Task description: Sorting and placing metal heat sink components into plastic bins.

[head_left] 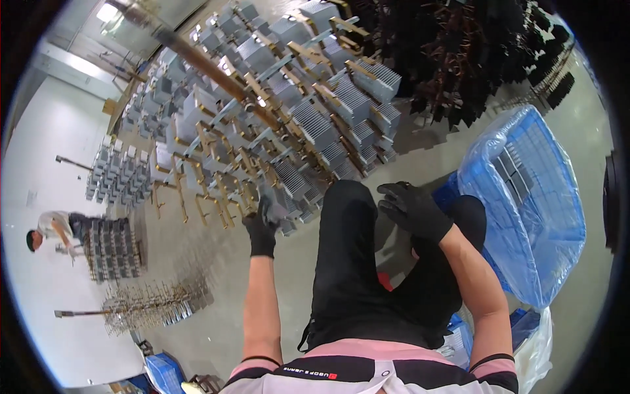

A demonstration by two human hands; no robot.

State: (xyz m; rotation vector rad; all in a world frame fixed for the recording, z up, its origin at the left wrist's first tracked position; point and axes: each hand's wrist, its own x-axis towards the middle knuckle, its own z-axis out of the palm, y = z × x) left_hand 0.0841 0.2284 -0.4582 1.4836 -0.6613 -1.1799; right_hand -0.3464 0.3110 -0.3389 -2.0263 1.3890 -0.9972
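Note:
A tall hanging rack (262, 115) carries several rows of grey finned metal heat sinks (312, 125) on brass-coloured arms. At its lower edge my left hand (262, 226), in a black glove, is closed at a blurred grey heat sink (278, 209); its fingertips are partly hidden among the rack arms. My right hand (419, 211), gloved in black as well, hovers by my right knee with its fingers apart and nothing in them. Beside that knee stands a blue plastic crate (558, 240) lined with clear film, with grey finned parts (514, 174) inside.
Dark finned parts (453, 59) hang at the far right. On the left, a person (59, 226) bends by a smaller loaded rack (113, 249). Another rack with thin prongs (147, 307) hangs nearer. A blue bin (164, 373) sits at the lower left.

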